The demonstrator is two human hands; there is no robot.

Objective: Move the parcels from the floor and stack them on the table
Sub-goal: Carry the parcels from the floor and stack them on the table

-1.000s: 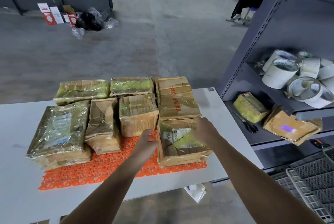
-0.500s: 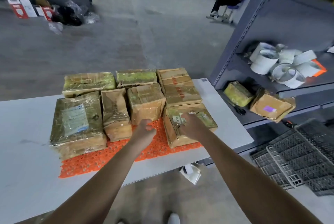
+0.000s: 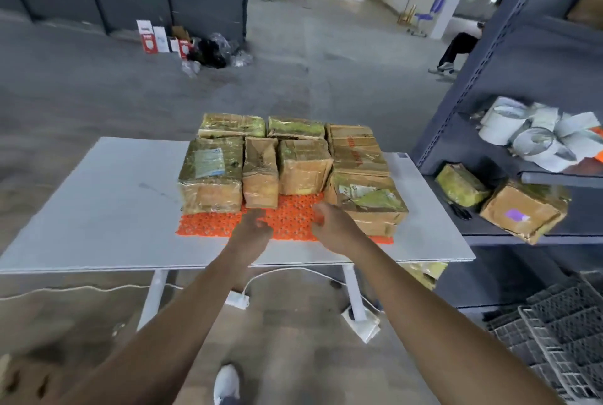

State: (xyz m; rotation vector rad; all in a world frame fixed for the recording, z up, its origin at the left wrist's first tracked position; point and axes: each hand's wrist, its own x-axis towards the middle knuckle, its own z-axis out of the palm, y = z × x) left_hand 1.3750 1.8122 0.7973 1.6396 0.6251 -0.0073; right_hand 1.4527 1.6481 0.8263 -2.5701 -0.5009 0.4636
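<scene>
Several taped brown and green parcels sit packed together on an orange mat (image 3: 287,220) on the white table (image 3: 107,208). The nearest right one, a brown parcel with a white label (image 3: 367,200), lies at the mat's front right. My left hand (image 3: 251,230) hovers over the mat's front edge, fingers loosely curled, holding nothing. My right hand (image 3: 329,225) hangs just left of the labelled parcel, apart from it and holding nothing. A yellow parcel (image 3: 422,272) shows low down beyond the table's right edge, partly hidden.
A grey metal shelf (image 3: 489,235) stands right of the table with two parcels (image 3: 522,212), scissors and tape rolls (image 3: 535,137). Grey plastic crates (image 3: 561,332) lie on the floor at the lower right. A cable and power strip (image 3: 238,300) lie under the table. People stand and sit far back.
My right hand has let go of the labelled parcel and drawn back. Both hands pulled toward me and I have stepped away from the table, which now looks farther off.
</scene>
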